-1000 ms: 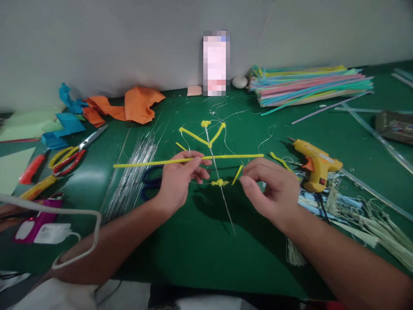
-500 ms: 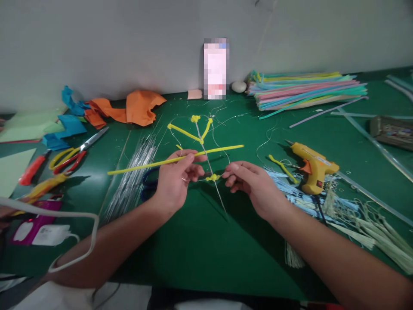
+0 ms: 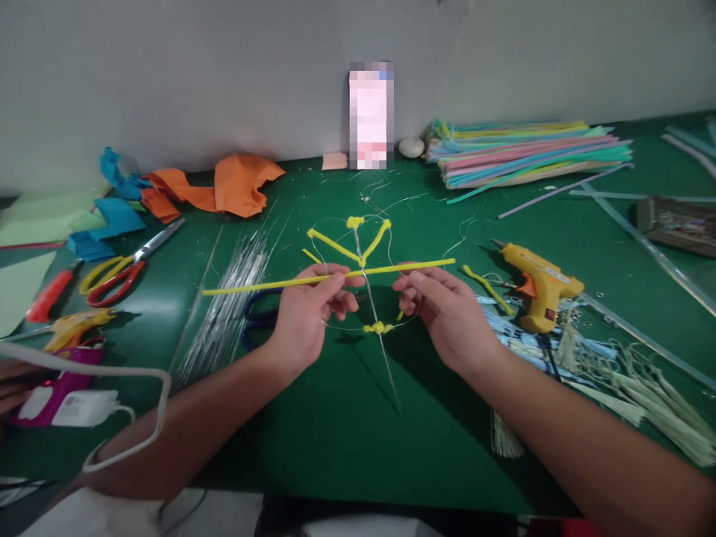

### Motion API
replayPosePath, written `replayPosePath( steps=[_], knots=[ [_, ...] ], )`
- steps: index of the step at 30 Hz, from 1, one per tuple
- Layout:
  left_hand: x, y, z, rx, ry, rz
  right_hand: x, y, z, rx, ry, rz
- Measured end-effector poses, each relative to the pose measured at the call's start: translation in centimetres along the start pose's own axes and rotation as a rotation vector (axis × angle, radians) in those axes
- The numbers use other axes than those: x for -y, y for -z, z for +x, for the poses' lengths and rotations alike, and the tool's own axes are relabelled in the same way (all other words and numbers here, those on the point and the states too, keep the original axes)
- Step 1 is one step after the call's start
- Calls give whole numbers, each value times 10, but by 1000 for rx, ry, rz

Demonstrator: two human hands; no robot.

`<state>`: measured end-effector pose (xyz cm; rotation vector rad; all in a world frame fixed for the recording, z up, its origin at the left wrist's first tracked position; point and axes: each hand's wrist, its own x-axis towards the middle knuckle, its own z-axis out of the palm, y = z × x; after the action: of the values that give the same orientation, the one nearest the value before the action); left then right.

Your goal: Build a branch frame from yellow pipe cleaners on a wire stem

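Observation:
A yellow pipe cleaner (image 3: 262, 286) lies nearly level across the front, pinched between thumb and fingers of my left hand (image 3: 307, 313). Behind it is a thin wire ring frame (image 3: 380, 356) with a central stem, yellow pipe-cleaner arms in a V, and small yellow knots on its rim. My right hand (image 3: 453, 309) is closed at the ring's right side, where the wire runs into its fingers. The pipe cleaner's right end passes just above that thumb; whether the fingers touch it is hard to see. Dark-handled scissors (image 3: 260, 309) are partly hidden behind my left hand.
Silvery wires (image 3: 224, 309) lie left of my hands, with red-and-yellow-handled scissors (image 3: 123, 268) beyond. To the right are a yellow glue gun (image 3: 540, 287), tassels (image 3: 582, 358) and a pipe-cleaner bundle (image 3: 531, 156). A phone (image 3: 369, 115) leans on the wall. Another person's hand (image 3: 11, 384) shows at far left.
The wire frame and the pipe cleaner have shifted right, and the pipe cleaner now reaches over my right hand. My right hand has moved slightly right and up along the ring, away from the lower knot.

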<state>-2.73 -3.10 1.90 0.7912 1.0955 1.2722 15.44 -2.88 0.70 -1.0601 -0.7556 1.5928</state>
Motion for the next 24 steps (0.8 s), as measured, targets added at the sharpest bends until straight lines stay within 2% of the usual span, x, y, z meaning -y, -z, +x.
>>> replayPosePath(
  steps=[4, 7, 12, 16, 24],
  knots=[
    [2, -1, -2, 17, 25, 32, 2, 1, 0, 168, -204, 0],
    [1, 0, -3, 35, 25, 24, 1, 1, 0, 217, -267, 7],
    [2, 1, -2, 99, 48, -16, -1, 0, 2, 130, -148, -2],
    [4, 0, 0, 102, 102, 9, -3, 0, 3, 89, -90, 9],
    [3, -2, -3, 148, 176, 85, -4, -1, 2, 40, -55, 50]
  ],
)
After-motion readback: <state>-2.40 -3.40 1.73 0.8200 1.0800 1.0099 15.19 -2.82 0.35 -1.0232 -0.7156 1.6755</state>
